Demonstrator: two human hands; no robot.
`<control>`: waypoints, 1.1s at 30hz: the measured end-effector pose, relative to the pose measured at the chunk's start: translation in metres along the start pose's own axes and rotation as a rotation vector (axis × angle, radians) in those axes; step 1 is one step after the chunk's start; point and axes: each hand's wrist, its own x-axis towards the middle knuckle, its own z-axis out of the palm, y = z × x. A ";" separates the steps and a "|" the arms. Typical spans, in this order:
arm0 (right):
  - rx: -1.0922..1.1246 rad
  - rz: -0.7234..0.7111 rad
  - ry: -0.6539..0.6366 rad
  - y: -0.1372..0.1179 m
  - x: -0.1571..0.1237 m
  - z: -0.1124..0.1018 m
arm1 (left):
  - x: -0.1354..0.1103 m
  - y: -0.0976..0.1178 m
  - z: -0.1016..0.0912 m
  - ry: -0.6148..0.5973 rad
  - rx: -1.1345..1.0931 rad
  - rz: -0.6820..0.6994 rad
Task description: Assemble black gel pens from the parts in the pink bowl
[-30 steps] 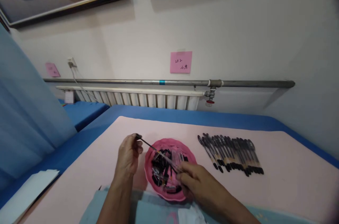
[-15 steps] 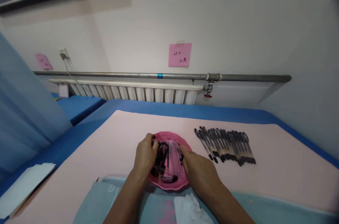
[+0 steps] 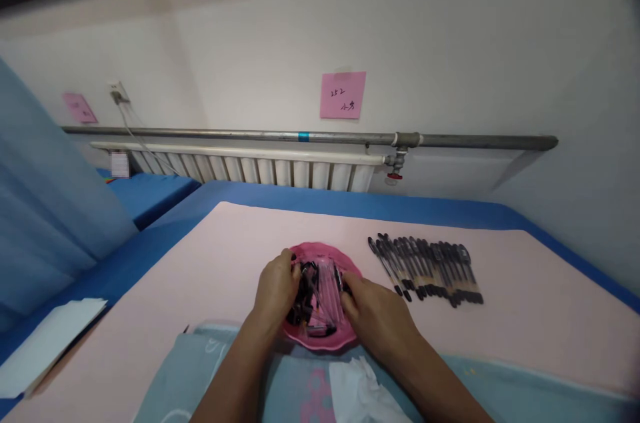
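A pink scalloped bowl point(image 3: 325, 345) stands in front of me and holds black pen parts point(image 3: 303, 303) and clear plastic tubes point(image 3: 329, 293). My left hand point(image 3: 276, 286) is at the bowl's left rim, its fingers closed, with a small black piece showing by the fingertips. Over the right rim my right hand point(image 3: 375, 309) reaches in, thumb and fingers pinched beside a black piece among the tubes. What exactly either hand grips is partly hidden. To the right of the bowl lies a row of clear pens with black caps point(image 3: 427, 269), side by side.
A pale pink sheet point(image 3: 240, 236) covers the blue bed point(image 3: 350, 201). White tissue point(image 3: 360, 393) lies on the blue-green cloth point(image 3: 210, 356) near me. A white pad point(image 3: 55, 336) is at left, beside a blue curtain point(image 3: 45, 196). Behind run a radiator point(image 3: 280, 171) and pipe point(image 3: 225, 135).
The view has tilted down slightly. Both hands stay at the bowl with small finger movements, and the parts inside look slightly shifted. The row of pens is unchanged.
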 end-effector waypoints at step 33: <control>0.149 -0.219 0.146 -0.014 -0.001 0.018 | 0.002 -0.004 0.001 0.034 -0.109 -0.005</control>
